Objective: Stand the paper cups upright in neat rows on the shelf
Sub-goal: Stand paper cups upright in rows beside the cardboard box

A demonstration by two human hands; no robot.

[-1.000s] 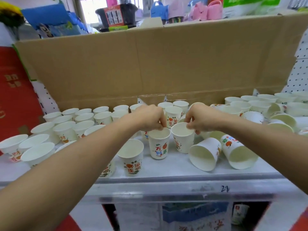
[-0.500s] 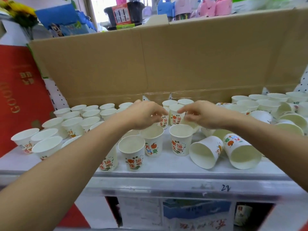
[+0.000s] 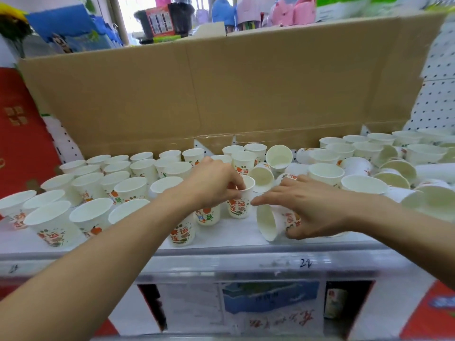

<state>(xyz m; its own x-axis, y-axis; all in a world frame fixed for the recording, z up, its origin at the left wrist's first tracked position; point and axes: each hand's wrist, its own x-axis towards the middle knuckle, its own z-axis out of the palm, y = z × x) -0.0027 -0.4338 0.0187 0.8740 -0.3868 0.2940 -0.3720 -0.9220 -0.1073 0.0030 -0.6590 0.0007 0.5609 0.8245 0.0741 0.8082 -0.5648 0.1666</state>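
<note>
Pinching the rim of an upright paper cup (image 3: pixel 240 205) near the front edge of the shelf (image 3: pixel 221 244), my left hand (image 3: pixel 211 185) has its fingers (image 3: pixel 235 185) clamped on that rim. At the cup's 4 o'clock a tipped cup (image 3: pixel 269 222) lies on its side, mouth toward 8 o'clock. My right hand (image 3: pixel 315 207) holds it, fingers draped over the top, thumb beneath. At 9 o'clock stand rows of upright cups (image 3: pixel 98 183). At 2 o'clock sits a jumble of cups (image 3: pixel 384 168), some standing, some toppled. At 12 o'clock rises a cardboard wall (image 3: pixel 221 94).
</note>
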